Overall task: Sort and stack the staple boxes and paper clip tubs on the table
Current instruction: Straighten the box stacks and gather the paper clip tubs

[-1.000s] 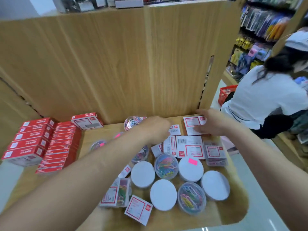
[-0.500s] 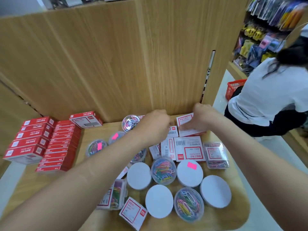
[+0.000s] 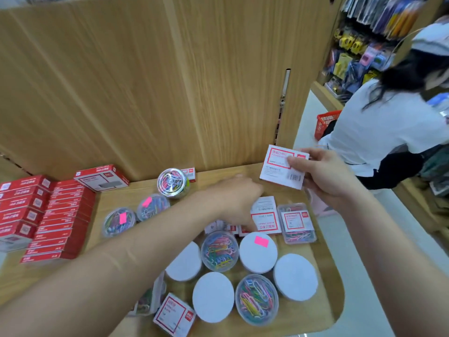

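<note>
Right now the right hand (image 3: 325, 177) holds a white staple box (image 3: 283, 166) up off the tabletop (image 3: 325, 305), with the thumb across its red-framed label and the fingers curled behind it. The left hand (image 3: 233, 200) reaches down onto a loose group of white boxes (image 3: 266, 216) near the back middle of the tabletop. Its fingertips touch them, but I cannot tell whether it grips one. Just beside these boxes on the right lies a clear case of coloured paper clips (image 3: 297, 223). In front of them, round paper clip tubs (image 3: 220, 250) sit close together, some showing coloured clips and some plain white tops; others stand apart toward the left. Red staple boxes (image 3: 36, 215) are stacked in rows at the left edge. Another person in a white top (image 3: 388, 127) is at the right, beside a red basket (image 3: 326, 122).
</note>
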